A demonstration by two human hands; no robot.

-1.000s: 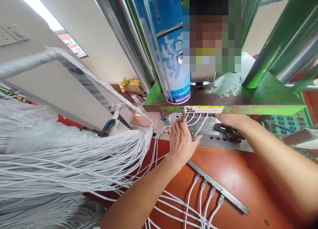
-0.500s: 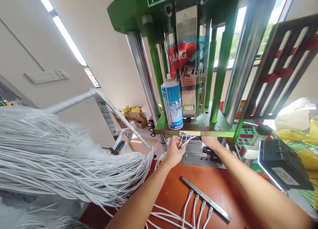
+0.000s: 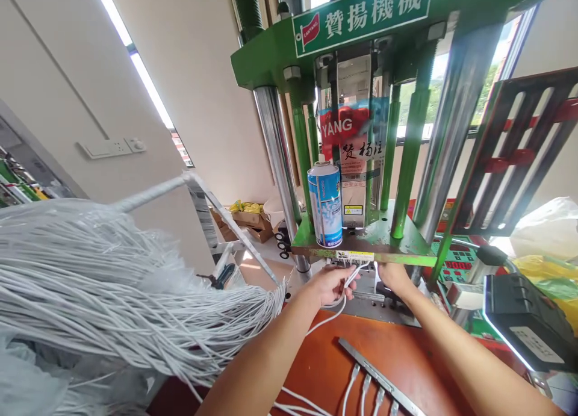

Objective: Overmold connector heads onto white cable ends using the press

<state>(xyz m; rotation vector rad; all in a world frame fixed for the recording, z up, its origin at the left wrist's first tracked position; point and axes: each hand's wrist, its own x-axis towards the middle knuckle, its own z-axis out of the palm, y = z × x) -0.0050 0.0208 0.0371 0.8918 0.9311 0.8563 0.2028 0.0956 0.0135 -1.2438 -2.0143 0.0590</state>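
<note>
My left hand [image 3: 332, 285] is closed around a small bunch of white cables [image 3: 357, 274] just below the front edge of the green press plate [image 3: 388, 247]. Their upper ends run under that plate, where I cannot see them. My right hand [image 3: 392, 277] reaches in at the right side of the same gap. Its fingertips are hidden under the plate, so any grip there does not show. Nearer to me, a metal bar [image 3: 377, 374] lies slantwise on the red-brown tabletop [image 3: 311, 350], with several cable plugs [image 3: 366, 383] set along it.
A blue and white spray can [image 3: 326, 205] stands on the plate. To the left, a large bundle of white cables [image 3: 135, 307] hangs over a wrapped rack [image 3: 226, 214]. A black box [image 3: 528, 319] and a red-digit control panel [image 3: 456, 262] are on the right.
The view has tilted up, showing more of the press. My left hand has moved slightly right and gathered the cables into its grip. My right hand stays at the gap under the plate.
</note>
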